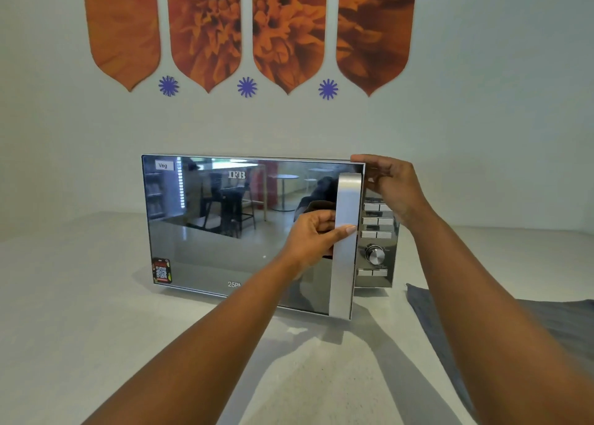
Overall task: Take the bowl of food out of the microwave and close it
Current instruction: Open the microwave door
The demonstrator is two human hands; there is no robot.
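At the microwave (257, 225) door, my left hand (313, 238) pinches the handle (345, 248); my right hand (390, 186) lies loosely curled on the top corner, the interior hidden.

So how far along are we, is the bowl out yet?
No bowl is in view. The left hand grips the door handle, the right hand steadies the microwave at its top right corner, and the door looks shut or barely ajar. Opening, bowl removal and closing all remain.
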